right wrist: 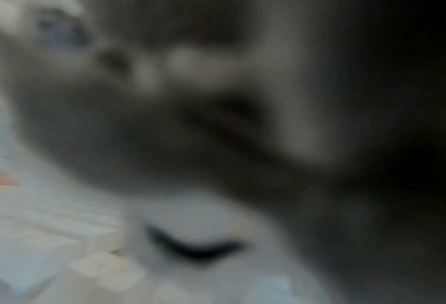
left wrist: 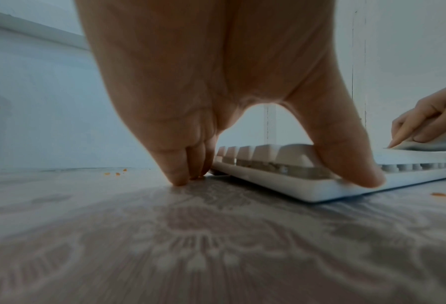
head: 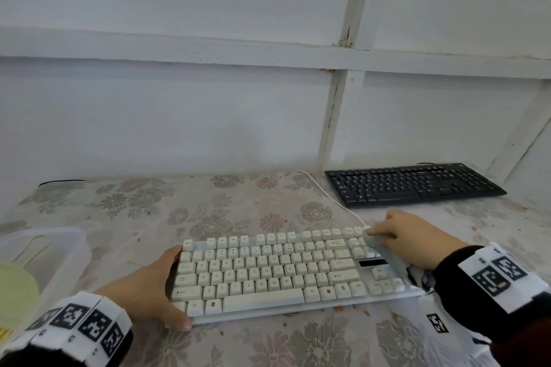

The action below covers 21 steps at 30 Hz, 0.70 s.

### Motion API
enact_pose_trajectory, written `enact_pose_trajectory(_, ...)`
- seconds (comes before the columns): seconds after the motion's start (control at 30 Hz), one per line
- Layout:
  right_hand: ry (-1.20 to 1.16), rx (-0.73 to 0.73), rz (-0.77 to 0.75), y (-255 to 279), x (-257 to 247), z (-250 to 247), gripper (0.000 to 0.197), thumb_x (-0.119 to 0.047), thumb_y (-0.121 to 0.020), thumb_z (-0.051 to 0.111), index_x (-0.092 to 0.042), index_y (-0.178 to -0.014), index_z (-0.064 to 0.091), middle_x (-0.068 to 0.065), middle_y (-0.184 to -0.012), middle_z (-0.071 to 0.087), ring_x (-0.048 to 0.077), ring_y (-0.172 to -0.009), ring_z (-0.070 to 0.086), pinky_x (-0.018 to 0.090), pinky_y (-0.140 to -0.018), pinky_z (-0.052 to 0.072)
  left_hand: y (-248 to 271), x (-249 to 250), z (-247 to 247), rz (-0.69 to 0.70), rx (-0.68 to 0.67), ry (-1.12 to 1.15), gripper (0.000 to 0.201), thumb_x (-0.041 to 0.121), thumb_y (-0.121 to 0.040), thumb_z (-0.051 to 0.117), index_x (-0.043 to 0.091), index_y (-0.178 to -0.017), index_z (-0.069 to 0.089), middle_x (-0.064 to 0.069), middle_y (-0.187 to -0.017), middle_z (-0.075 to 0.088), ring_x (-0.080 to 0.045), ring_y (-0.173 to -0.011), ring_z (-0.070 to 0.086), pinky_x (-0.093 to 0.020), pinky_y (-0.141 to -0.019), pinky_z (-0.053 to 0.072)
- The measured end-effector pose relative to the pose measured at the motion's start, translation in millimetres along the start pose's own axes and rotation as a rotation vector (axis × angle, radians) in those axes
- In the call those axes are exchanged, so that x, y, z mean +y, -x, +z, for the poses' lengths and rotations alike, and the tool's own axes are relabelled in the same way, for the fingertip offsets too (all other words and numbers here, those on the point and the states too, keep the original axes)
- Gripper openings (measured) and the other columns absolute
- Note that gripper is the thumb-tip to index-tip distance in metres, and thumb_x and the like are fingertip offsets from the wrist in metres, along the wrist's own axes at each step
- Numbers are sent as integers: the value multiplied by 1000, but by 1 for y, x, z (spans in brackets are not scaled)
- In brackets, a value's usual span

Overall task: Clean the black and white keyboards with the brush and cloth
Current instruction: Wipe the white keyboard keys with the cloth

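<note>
The white keyboard [head: 268,274] lies in front of me on the floral tablecloth. My left hand [head: 167,286] clasps its left end. The thumb [left wrist: 346,156] presses on the front rim, and the fingers [left wrist: 180,164] touch the table beside the left edge. My right hand [head: 399,235] holds a pale grey-blue cloth [head: 387,259] down on the keys at the keyboard's right end; the left wrist view also shows this cloth [left wrist: 429,144]. The black keyboard [head: 414,185] lies untouched at the back right. The right wrist view is dark and blurred.
A clear plastic tub [head: 59,250] holding pale yellow-green items stands at the left edge. The white keyboard's cable [head: 328,194] runs back toward the wall. Orange crumbs [head: 351,310] dot the cloth along the keyboard's front. A white panelled wall closes off the back.
</note>
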State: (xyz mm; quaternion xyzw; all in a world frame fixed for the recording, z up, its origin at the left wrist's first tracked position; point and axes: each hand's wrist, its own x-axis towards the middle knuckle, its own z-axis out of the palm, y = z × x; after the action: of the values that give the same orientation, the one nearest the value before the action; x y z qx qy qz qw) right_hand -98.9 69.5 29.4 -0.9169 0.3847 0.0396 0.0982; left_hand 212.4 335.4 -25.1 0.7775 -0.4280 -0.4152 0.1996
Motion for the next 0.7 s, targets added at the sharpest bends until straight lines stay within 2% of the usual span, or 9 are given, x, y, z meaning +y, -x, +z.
enact_pose_trajectory(0.13,-48,-42,-112,3,-11,11,30,-27,-98,46,-32,-125,60,-12,-87,40,0,-77,43,12,-69,35,-1,-1,-1,-31,23,-60,146,51,-31,90,30,-146,3,20,-131,43,-3,-118,47,-25,-104,39)
enact_pose_trajectory(0.27,-34,-52,-77,7,5,13,32,-28,-98,46,-34,-127,58,-15,-85,37,0,-77,43,11,-69,35,-1,-1,0,-42,26,-76,138,45,-40,88,32,-146,1,20,-130,44,-2,-116,48,-24,-103,39)
enact_pose_trajectory(0.4,34,-34,19,8,25,3,31,-30,-97,46,-31,-125,60,-12,-86,39,2,-77,43,12,-66,34,-3,-3,0,-46,26,-83,136,43,-42,88,31,-146,1,20,-129,44,-2,-115,48,-22,-101,39)
enact_pose_trajectory(0.53,-27,-24,-63,4,16,6,31,-29,-97,48,-32,-126,59,-5,-96,46,9,-87,50,15,-75,35,-4,-4,0,-62,26,-98,140,48,-41,88,32,-147,-2,19,-130,44,-2,-114,49,-24,-102,40)
enact_pose_trajectory(0.63,-54,-32,-127,3,9,16,31,-31,-97,47,-35,-126,58,-10,-92,43,6,-86,47,13,-73,35,-5,-5,0,-48,13,-73,139,44,-41,89,32,-147,0,22,-128,45,0,-114,49,-23,-101,42)
enact_pose_trajectory(0.7,-41,-28,-82,4,16,16,31,-32,-97,46,-34,-126,59,-14,-87,39,3,-81,44,12,-69,34,-5,-5,-1,-48,13,-68,138,44,-42,89,32,-147,0,22,-127,45,0,-113,49,-24,-101,42)
